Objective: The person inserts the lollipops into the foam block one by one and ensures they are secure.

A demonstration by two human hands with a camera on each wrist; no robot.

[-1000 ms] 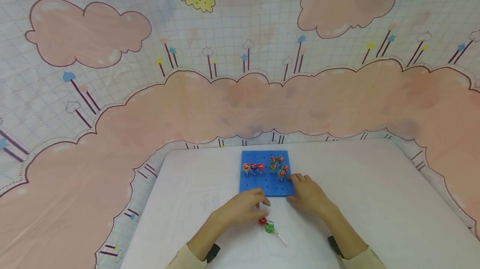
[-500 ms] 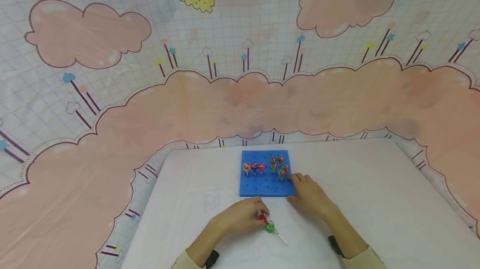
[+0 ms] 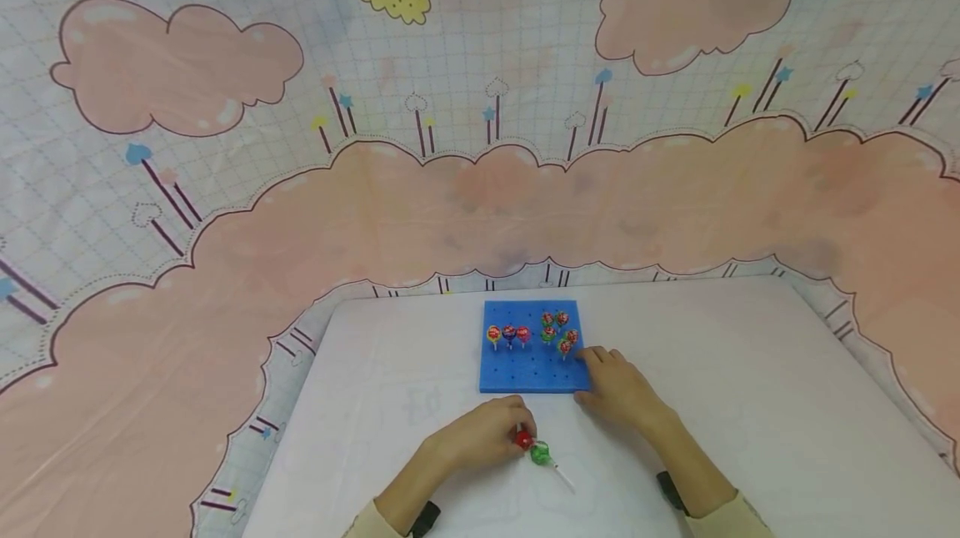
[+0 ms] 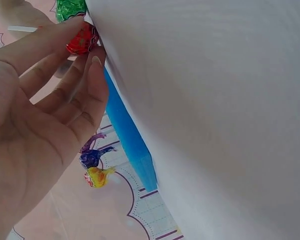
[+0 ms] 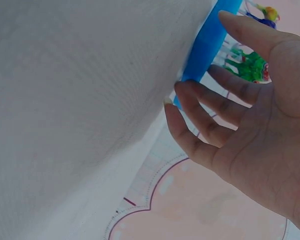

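Observation:
My left hand point(image 3: 483, 434) pinches a red-wrapped lollipop point(image 3: 523, 440) between thumb and fingers, just in front of the board; the left wrist view shows its red wrapper at the fingertips. Right beside it lies a green-wrapped lollipop point(image 3: 540, 453), its white stick slanting toward the lower right. Which head the stick in the left wrist view belongs to is unclear. A blue board point(image 3: 513, 375) with small holes carries upright lollipops. My right hand point(image 3: 618, 388) rests at its front right corner, thumb and fingers touching the edges, fingers spread and slightly bent.
On the board's left half stand a yellow lollipop point(image 3: 493, 334), a dark blue lollipop point(image 3: 509, 333) and a pink lollipop point(image 3: 522, 334) in a row. Several green-and-red lollipops point(image 3: 549, 334) cluster at its right. The white table point(image 3: 390, 354) meets a patterned backdrop point(image 3: 480, 204).
My left hand has come down slightly toward me and its fingers have closed on the red lollipop. The right hand and the board have stayed in place.

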